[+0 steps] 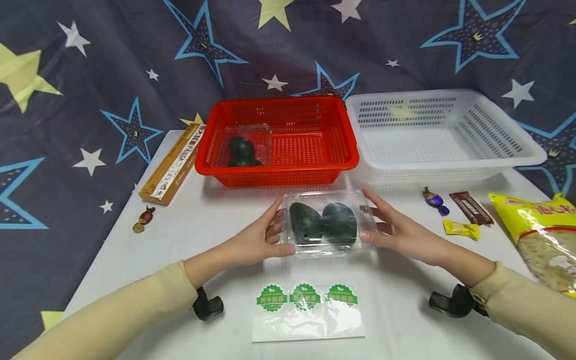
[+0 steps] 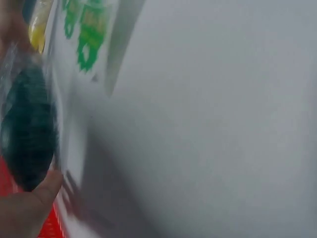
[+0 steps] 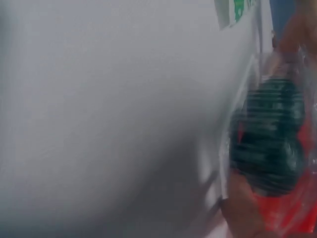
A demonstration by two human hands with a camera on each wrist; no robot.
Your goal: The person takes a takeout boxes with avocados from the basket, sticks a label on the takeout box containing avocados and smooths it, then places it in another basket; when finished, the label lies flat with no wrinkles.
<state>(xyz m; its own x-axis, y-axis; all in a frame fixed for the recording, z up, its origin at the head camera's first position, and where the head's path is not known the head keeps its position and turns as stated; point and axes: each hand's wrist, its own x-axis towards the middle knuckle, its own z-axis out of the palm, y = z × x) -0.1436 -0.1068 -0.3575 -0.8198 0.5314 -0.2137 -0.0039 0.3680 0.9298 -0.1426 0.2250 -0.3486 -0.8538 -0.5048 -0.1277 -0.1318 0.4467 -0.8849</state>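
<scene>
Left hand (image 1: 258, 238) and right hand (image 1: 401, 233) grip the clear plastic clamshell (image 1: 321, 197) by its ends, before the red basket (image 1: 279, 174)! Probably light, slick, flexible; squeeze gently, avocados (image 1: 340, 224) could roll.

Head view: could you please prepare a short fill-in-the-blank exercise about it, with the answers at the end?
The left hand and right hand hold a clear box; its fruits number ____.
A second box lies in the basket whose colour is ____.
The sheet bears green labels numbering ____.
The yellow bag lies at the picture's ____ edge.

Missing words: two; red; three; right.
</scene>
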